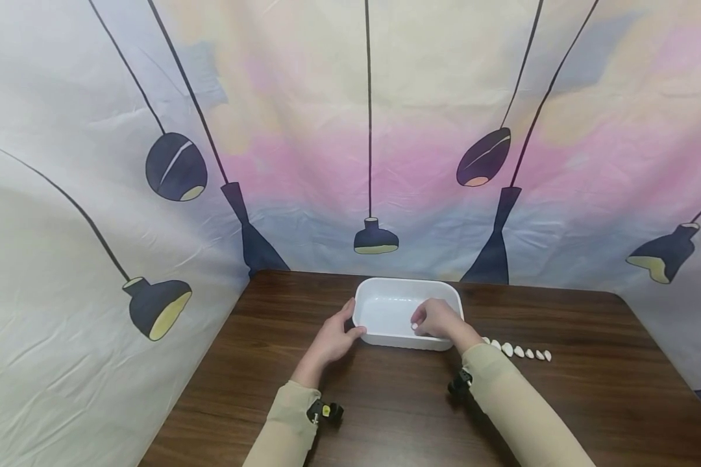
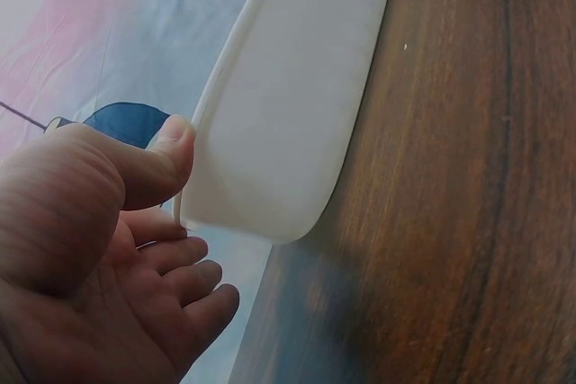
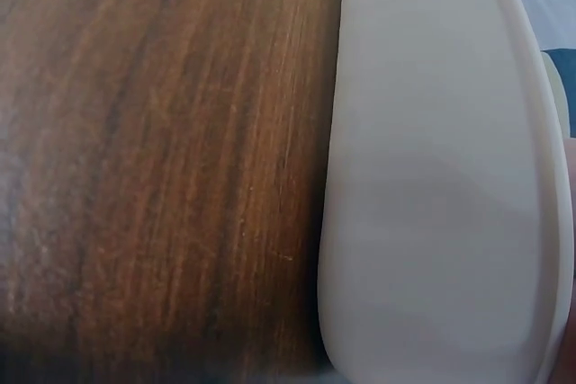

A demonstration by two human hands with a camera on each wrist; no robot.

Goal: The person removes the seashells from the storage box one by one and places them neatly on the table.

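A white rectangular dish [image 1: 405,341] with rounded corners sits on the table. At its left end my left hand [image 1: 334,334] grips the rim, thumb at the near corner and fingers along the end. The left wrist view shows that thumb [image 2: 169,155] against the rim of the dish [image 2: 279,105], the other fingers loosely curled. My right hand [image 1: 439,318] reaches over the near right rim into the dish. Between its thumb and finger it pinches a small white pebble [image 1: 415,326], low inside. The right wrist view shows the outer wall of the dish [image 3: 432,177], with the fingers hidden.
Several white pebbles [image 1: 519,351] lie in a row to the right of the dish, partly behind the right forearm. The dark wooden table [image 1: 385,402] meets a cloth backdrop [image 1: 327,162] printed with hanging lamps.
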